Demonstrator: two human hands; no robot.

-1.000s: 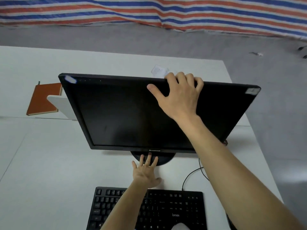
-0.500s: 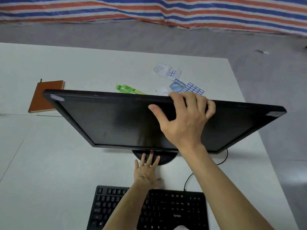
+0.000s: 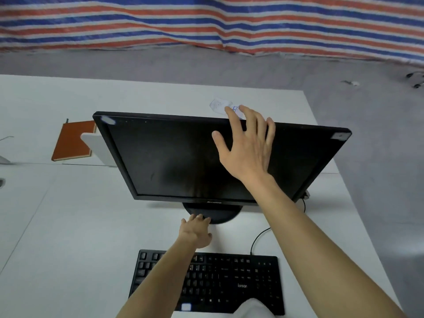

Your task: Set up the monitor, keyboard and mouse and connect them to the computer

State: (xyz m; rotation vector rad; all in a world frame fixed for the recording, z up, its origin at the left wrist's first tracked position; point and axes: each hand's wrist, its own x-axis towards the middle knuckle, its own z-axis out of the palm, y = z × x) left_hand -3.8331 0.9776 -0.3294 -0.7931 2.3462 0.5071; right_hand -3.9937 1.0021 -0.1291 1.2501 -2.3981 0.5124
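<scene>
A black monitor [image 3: 172,157] stands on its round base [image 3: 227,214] in the middle of the white table [image 3: 68,226], its dark screen tilted back and up toward me. My right hand [image 3: 247,148] is spread in front of the screen's upper part, its fingers straight and reaching past the top edge without curling over it. My left hand [image 3: 195,230] lies on the front of the base, fingers bent onto it. A black keyboard [image 3: 229,278] lies near me under my left forearm, its cable [image 3: 257,239] running toward the monitor. No mouse or computer is in view.
An orange notebook [image 3: 71,143] and a white panel [image 3: 96,145] lie behind the monitor's left side. A small plastic packet [image 3: 219,105] shows above the top edge. A dark cable [image 3: 304,203] hangs at the monitor's lower right corner. The table's right edge is close.
The screen has tilted back from its forward lean, hiding the items behind it again. My right hand has loosened from the top edge and spread its fingers. My left hand stays at the base.
</scene>
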